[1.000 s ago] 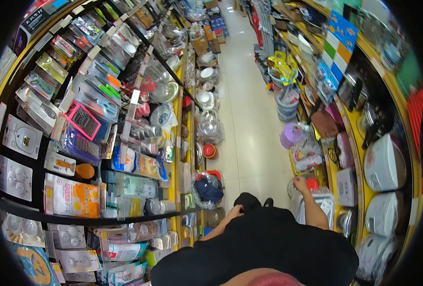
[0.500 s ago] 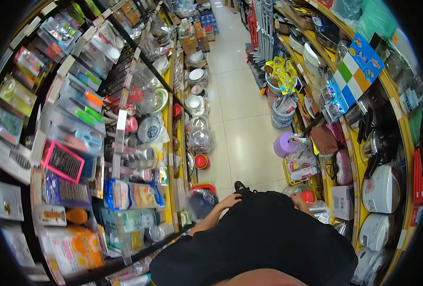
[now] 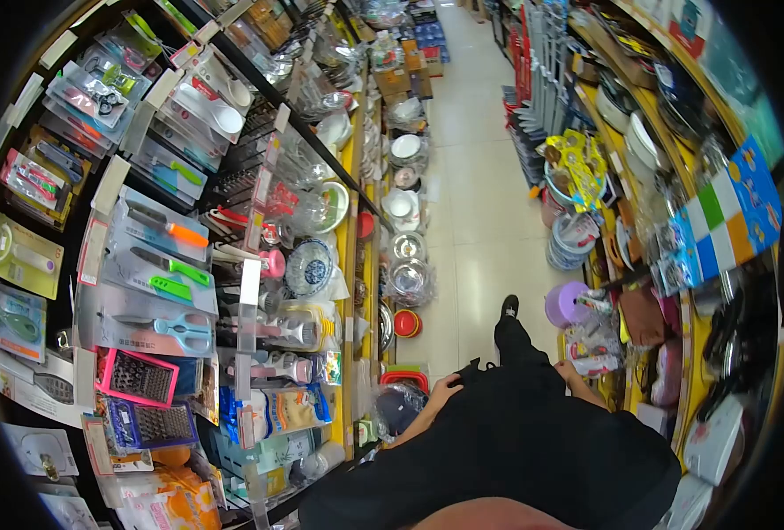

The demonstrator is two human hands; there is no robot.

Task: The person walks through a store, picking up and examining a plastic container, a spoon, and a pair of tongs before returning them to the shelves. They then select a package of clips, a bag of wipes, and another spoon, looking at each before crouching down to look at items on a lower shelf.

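Note:
My left hand (image 3: 446, 389) hangs at the left side of my black clothing (image 3: 498, 442), its fingers curled near the cloth; whether it grips anything does not show. Close by it lies a dark item in clear plastic (image 3: 398, 411), beside a red basket (image 3: 407, 378). My right hand (image 3: 566, 369) is at the right edge of the clothing, small and partly hidden, nearest to plastic-wrapped goods (image 3: 591, 352). One black shoe (image 3: 510, 307) shows ahead on the tiled floor (image 3: 476, 274).
Shelves on the left hold packaged knives (image 3: 176, 231), graters (image 3: 140, 378) and a blue-patterned bowl (image 3: 309, 268). Along the right stand a purple basin (image 3: 568, 305), buckets (image 3: 571, 240) and a checkered board (image 3: 719, 216) jutting out. Red bowls (image 3: 407, 323) sit on the floor at left.
The view has shifted, so the shelves and aisle appear further right. A black shoe and trouser leg now reach further forward. Both hands remain beside the clothing.

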